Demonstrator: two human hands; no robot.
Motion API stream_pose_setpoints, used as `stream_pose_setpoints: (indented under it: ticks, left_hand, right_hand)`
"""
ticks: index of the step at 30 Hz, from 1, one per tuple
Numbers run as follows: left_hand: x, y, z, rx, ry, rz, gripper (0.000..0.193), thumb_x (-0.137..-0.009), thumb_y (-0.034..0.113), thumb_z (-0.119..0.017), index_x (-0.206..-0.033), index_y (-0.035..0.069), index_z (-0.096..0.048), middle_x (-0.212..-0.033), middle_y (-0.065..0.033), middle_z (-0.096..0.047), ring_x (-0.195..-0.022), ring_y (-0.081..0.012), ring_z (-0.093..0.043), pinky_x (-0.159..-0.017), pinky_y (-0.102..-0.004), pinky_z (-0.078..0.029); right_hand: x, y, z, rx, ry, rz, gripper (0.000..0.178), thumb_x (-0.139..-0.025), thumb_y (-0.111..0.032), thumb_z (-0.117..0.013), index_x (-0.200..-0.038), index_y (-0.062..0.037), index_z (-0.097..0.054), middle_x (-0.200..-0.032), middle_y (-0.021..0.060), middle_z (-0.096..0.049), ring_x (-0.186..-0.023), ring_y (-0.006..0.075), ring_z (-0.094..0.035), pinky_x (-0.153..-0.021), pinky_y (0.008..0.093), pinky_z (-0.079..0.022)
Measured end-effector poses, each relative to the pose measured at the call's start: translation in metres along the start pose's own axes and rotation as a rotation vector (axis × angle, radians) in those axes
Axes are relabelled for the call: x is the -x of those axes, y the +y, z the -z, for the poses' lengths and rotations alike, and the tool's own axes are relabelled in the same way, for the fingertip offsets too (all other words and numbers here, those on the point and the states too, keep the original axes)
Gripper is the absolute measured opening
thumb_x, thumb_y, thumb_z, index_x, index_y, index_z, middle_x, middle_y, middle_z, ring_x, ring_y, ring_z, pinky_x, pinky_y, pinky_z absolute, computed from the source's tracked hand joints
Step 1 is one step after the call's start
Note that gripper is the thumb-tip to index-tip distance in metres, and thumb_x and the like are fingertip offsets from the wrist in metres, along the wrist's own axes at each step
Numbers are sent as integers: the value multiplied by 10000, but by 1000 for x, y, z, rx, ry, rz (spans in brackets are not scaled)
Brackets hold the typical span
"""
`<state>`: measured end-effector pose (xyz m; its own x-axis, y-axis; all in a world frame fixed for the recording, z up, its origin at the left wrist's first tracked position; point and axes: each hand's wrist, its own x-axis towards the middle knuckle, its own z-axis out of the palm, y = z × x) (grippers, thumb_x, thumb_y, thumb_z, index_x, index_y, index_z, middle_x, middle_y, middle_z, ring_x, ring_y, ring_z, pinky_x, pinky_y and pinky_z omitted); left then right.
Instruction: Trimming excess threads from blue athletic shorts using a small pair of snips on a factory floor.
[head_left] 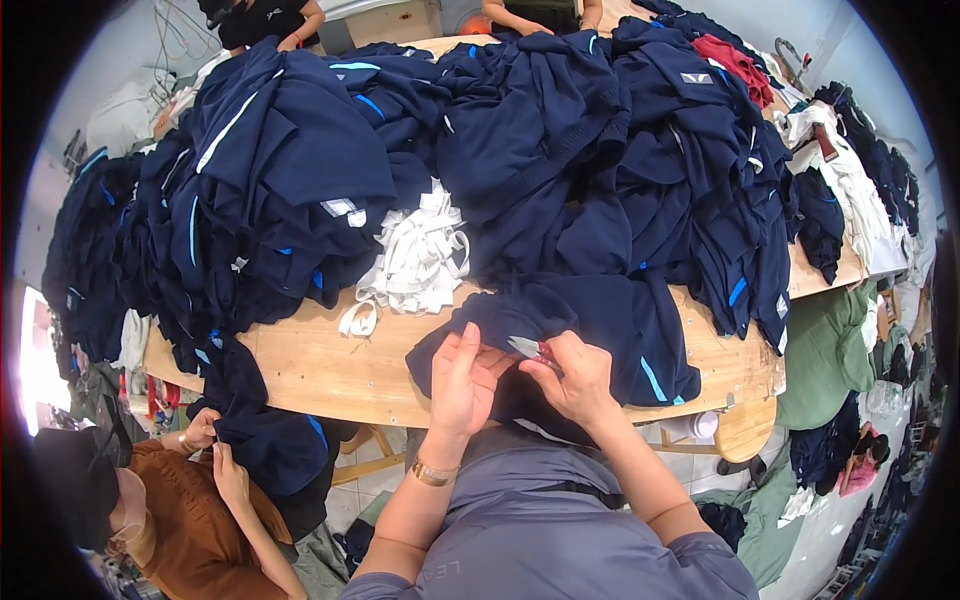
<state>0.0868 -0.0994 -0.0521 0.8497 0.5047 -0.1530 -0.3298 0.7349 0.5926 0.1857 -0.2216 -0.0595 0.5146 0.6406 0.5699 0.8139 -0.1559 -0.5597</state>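
Observation:
A navy garment (600, 310) with a light-blue stripe lies at the near edge of the table in front of me. My left hand (463, 385) is over its left part, palm turned up, thumb and fingers apart; whether the fingertips touch the cloth I cannot tell. Close beside it, my right hand (578, 380) is closed around small thread snips (526, 347) with a red handle. Their blades point left, toward my left fingers, just above the cloth.
Big heaps of navy garments (540, 120) cover the table's far side. White strips (420, 250) lie piled on the wooden table (310, 365). At left, a person in brown (200, 500) handles a navy garment. Two people stand across the table. A wooden stool (745, 435) is at right.

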Motion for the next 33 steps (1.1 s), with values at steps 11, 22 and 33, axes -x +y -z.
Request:
stream_pose_setpoints:
  ticks: [11, 22, 33]
  left_hand:
    - [2, -1, -8, -35, 61, -65, 207, -967, 185, -437, -968, 6, -542, -982, -133, -635, -905, -211, -625, -837, -359, -495]
    - [3, -1, -5, -89, 76, -66, 202, -966, 192, -446, -934, 16, -540, -933, -117, -639, -833, -182, -627, -809, -337, -494]
    - [4, 0, -9, -132, 75, -74, 221, -970, 190, -430, -961, -5, -533, -944, -121, -634, -865, -193, -631, -837, -366, -502]
  right_hand:
    - [1, 3, 0, -81, 31, -53, 325, -754, -308, -709, -694, -49, -523, -620, 63, -486, -448, 224, -485, -423, 302, -370]
    - [-3, 3, 4, -34, -38, 1, 367, -753, -367, -695, -672, -59, -513, -606, 53, -467, -443, 219, -470, -424, 298, -362]
    - [-6, 8, 8, 29, -61, 81, 365, -741, -365, -701, -676, -58, -515, -601, 56, -476, -452, 229, -477, -431, 302, -364]
